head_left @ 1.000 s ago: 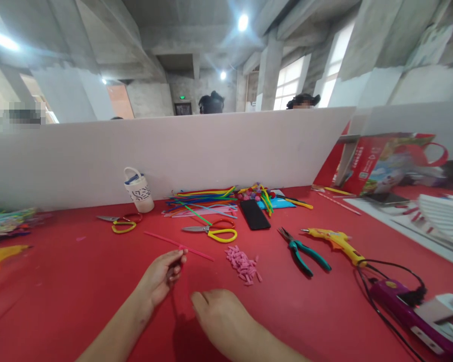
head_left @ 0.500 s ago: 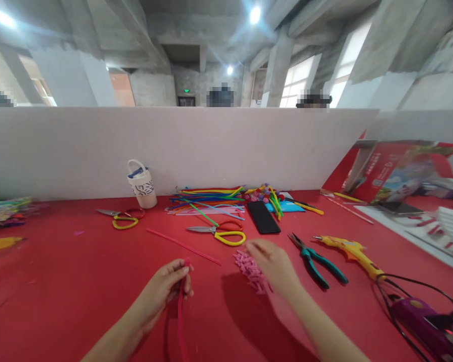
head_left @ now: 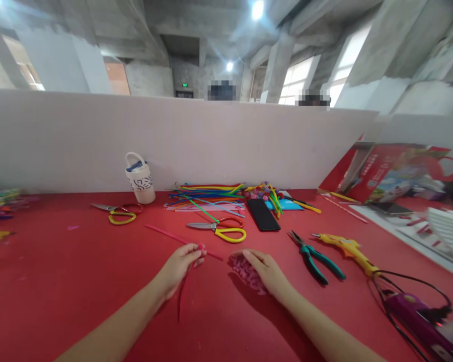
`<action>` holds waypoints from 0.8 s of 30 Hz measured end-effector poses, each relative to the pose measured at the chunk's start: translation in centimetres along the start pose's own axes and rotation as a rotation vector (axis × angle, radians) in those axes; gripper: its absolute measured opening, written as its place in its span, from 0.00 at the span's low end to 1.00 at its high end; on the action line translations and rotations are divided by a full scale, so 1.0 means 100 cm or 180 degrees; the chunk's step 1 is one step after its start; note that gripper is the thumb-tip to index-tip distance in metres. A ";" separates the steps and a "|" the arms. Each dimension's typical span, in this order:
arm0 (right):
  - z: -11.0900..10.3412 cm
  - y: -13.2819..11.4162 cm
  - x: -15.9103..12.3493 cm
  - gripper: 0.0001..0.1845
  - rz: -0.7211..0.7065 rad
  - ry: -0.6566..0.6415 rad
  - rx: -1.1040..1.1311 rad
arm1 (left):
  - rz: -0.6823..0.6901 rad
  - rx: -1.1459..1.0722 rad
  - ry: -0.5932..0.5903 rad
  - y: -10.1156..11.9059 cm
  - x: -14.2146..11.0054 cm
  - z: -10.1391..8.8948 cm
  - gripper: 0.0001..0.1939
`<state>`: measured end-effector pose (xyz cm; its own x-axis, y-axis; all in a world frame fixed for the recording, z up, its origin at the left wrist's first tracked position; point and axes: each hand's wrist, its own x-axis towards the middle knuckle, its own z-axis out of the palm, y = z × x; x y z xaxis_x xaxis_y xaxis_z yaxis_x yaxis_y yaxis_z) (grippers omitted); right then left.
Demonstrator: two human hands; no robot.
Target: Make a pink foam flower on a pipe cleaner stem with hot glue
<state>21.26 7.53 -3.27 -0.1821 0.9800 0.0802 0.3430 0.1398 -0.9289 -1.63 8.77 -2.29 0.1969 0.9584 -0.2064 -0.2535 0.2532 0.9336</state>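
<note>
My left hand (head_left: 184, 262) is closed, pinching a red pipe cleaner (head_left: 183, 296) between thumb and fingers. A small red end shows above the fingertips, while the long tail hangs down toward the table. My right hand (head_left: 266, 271) rests over a heap of short pink pieces (head_left: 249, 276), fingers curved along its far side and the thumb slightly apart from them. Part of the heap is hidden under that hand. Behind my left hand lies another pink-red pipe cleaner (head_left: 166, 234). Yellow-and-red-handled scissors (head_left: 217, 229) lie just beyond both hands.
Pliers (head_left: 317, 259), a yellow glue gun (head_left: 349, 249) and a purple power strip (head_left: 419, 322) with a cable lie rightward. A phone (head_left: 263, 215), coloured pipe cleaners (head_left: 207, 193), second scissors (head_left: 117, 213) and a white cup (head_left: 141, 183) stand along the white partition (head_left: 211, 141).
My left hand has moved right and slightly away from me with the pipe cleaner. My right hand has lowered toward the pink heap, its thumb now separate from the fingers.
</note>
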 end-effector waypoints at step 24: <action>0.045 -0.050 -0.034 0.09 -0.1499 -0.1109 -0.1427 | 0.0011 0.1713 -0.0200 0.003 -0.063 -0.015 0.10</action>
<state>16.03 2.91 -0.55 -0.6596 0.7105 0.2452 0.4864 0.6522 -0.5814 -4.35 2.95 -1.16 0.2574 0.9453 -0.2004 0.2633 0.1310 0.9558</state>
